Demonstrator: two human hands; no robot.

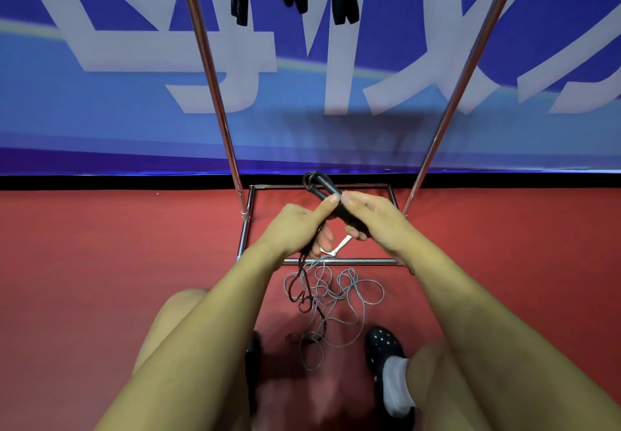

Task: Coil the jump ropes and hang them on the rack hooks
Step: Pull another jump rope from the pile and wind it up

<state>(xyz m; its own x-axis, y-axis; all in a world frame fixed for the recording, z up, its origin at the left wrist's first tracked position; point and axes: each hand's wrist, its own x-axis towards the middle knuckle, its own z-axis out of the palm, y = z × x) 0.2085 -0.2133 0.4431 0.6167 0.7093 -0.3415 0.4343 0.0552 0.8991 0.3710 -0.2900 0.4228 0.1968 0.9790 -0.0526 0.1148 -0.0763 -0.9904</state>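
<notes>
Low between the rack [339,262] rails, both hands' grips, left hand [295,229] and right hand [373,219], pinch black handles [327,195]; loose rope [332,296] sprawls on the floor [100,262].

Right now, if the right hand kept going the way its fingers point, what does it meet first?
The right hand points left, gripping the black handles. Straight on, it meets the left hand first; their thumbs nearly touch already. Depth is unclear, but nothing else sits between them.

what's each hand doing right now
Left hand: pinches the black jump rope handles.
Right hand: grips the same handles.
</notes>
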